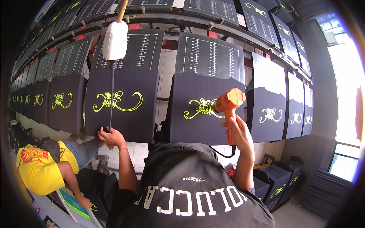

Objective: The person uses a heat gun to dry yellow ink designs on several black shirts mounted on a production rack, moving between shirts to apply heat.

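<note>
My right hand (240, 133) is wrapped round the handle of an orange heat gun (230, 99). Its nozzle points left at the yellow-green and white scroll print (201, 108) on a black cloth panel (194, 131), which covers the lower part of a dark printing board (209, 53). At the lower edge of the neighbouring board on the left, my left hand (113, 137) has its fingers curled at a black cord (111, 87). That cord hangs from a white socket block (115, 40). The heat gun's own cord loops behind my shirt.
More boards with printed black cloth (61, 98) run in a row to the left; boards with white prints (270, 114) stand at right. A metal rail (171, 17) crosses behind. At lower left a person in a yellow shirt (45, 167) holds a framed screen (72, 205).
</note>
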`<state>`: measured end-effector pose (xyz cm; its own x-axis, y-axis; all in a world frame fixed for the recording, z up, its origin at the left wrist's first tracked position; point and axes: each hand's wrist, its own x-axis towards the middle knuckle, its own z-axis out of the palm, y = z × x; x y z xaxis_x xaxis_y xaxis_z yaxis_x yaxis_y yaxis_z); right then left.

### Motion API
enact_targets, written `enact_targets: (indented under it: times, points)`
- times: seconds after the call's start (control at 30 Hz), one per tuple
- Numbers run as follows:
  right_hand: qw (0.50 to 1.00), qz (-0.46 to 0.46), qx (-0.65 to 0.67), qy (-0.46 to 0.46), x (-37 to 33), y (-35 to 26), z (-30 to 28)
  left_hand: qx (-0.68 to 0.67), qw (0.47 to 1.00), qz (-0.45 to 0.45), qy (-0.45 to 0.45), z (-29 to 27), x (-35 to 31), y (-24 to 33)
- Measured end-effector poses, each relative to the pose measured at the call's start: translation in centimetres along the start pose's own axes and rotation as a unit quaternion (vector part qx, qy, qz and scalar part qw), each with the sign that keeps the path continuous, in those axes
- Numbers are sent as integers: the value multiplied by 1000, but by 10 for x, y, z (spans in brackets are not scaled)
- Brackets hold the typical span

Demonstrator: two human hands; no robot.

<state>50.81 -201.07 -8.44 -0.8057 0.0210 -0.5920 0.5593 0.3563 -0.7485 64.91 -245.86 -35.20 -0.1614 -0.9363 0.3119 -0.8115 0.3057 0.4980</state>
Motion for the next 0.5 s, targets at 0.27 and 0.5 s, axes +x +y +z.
enact_targets:
  times: [0.27, 0.5]
  points:
    - [996, -18, 21, -82, -2, -1, 16, -13, 1000, 13, 1, 1, 0, -2]
    - [995, -22, 9, -95, -8, -9, 28, 4, 1000, 6, -19, -4, 0, 6]
